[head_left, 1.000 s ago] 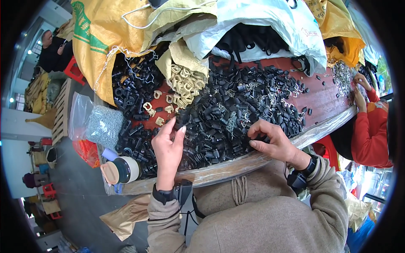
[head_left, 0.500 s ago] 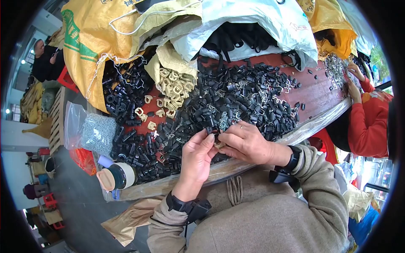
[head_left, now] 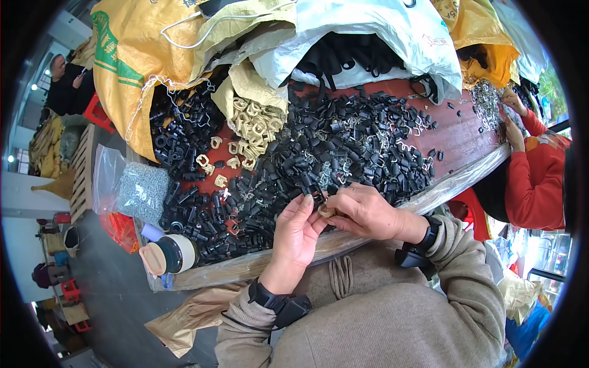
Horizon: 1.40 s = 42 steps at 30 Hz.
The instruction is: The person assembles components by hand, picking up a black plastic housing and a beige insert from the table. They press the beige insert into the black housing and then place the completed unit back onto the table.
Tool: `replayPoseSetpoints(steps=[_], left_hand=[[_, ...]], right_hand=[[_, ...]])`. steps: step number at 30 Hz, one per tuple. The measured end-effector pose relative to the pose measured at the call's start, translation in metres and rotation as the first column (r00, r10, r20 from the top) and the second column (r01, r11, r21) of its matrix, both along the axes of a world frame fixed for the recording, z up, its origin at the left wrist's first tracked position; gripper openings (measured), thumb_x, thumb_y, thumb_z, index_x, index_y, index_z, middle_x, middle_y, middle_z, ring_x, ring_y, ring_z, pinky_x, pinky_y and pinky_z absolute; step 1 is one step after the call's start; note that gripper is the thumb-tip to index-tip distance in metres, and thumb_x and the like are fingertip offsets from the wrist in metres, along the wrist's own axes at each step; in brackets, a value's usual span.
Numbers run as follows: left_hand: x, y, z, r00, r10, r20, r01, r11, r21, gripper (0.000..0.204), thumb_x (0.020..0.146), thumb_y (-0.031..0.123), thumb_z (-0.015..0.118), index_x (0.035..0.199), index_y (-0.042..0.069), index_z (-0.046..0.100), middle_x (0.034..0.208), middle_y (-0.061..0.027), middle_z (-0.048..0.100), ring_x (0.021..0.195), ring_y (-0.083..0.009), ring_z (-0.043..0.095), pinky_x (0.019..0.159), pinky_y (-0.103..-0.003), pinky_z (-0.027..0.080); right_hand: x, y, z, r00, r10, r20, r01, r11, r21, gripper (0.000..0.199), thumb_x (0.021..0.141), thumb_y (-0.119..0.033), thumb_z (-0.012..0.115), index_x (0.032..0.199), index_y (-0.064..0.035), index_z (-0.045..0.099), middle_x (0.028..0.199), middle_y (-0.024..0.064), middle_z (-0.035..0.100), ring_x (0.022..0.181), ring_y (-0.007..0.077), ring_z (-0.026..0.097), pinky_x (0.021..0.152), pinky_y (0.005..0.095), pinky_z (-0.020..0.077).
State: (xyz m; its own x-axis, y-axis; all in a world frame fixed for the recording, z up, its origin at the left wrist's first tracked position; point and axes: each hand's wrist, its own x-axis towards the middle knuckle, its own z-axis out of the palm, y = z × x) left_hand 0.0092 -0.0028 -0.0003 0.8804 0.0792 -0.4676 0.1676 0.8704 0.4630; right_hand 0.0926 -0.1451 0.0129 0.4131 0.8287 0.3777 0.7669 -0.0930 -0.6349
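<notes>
Beige plastic, a small curved piece (head_left: 325,211), sits pinched in the right hand's (head_left: 370,212) grip, close against the left hand's (head_left: 293,236) fingers; the left thumb and fingers look closed on a glossy black part (head_left: 316,198). The step in hand seems to be bringing the two together, and the next move calls for careful alignment. Just beyond spreads a heap of stubby black pieces (head_left: 362,144), then smooth cream clips (head_left: 254,126) on the red counter (head_left: 457,129), below crinkled woven sacks (head_left: 138,40).
</notes>
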Motion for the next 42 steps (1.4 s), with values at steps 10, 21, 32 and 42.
replayPoseSetpoints(steps=[10,21,32,42], left_hand=[[-0.004,0.001,0.005,0.997,-0.068,0.029,0.066,0.997,0.050,0.020,0.082,0.010,0.053,0.098,-0.001,0.050,0.093,-0.0106,0.057,0.086,-0.0211,0.058,0.074,-0.029,0.049],[-0.009,0.000,0.004,0.981,-0.188,0.042,0.188,0.982,0.002,0.025,0.077,0.011,0.059,0.097,-0.001,0.050,0.092,-0.0103,0.058,0.082,-0.0220,0.059,0.070,-0.026,0.050],[-0.007,-0.001,0.002,0.974,-0.212,0.073,0.212,0.977,0.008,0.026,0.078,0.017,0.059,0.097,0.001,0.051,0.090,-0.0097,0.058,0.083,-0.0213,0.059,0.071,-0.026,0.050],[-0.008,-0.007,0.003,0.982,-0.190,0.023,0.189,0.982,0.021,0.023,0.078,0.018,0.059,0.092,0.001,0.053,0.086,-0.0091,0.059,0.079,-0.0198,0.059,0.069,-0.025,0.050]], right_hand=[[0.016,-0.015,0.033,0.923,0.033,-0.384,-0.044,0.999,-0.021,0.012,0.079,-0.013,0.055,0.081,-0.0038,0.048,0.068,0.0065,0.052,0.060,0.0230,0.053,0.054,0.0300,0.0409],[0.025,-0.006,0.032,0.852,0.074,-0.518,-0.124,0.990,-0.062,0.016,0.084,-0.017,0.049,0.078,-0.0025,0.045,0.064,0.0059,0.048,0.055,0.0177,0.048,0.051,0.0284,0.0377],[0.022,-0.007,0.036,0.454,0.034,-0.890,-0.013,0.999,0.032,0.018,0.086,-0.017,0.048,0.078,-0.0012,0.046,0.063,-0.0012,0.044,0.056,0.0057,0.036,0.049,0.0218,0.0333],[0.011,-0.006,0.013,0.619,-0.004,-0.786,-0.023,0.999,-0.023,0.019,0.087,-0.019,0.047,0.078,-0.0023,0.044,0.068,-0.0044,0.043,0.061,0.0021,0.038,0.054,0.0172,0.0340]])
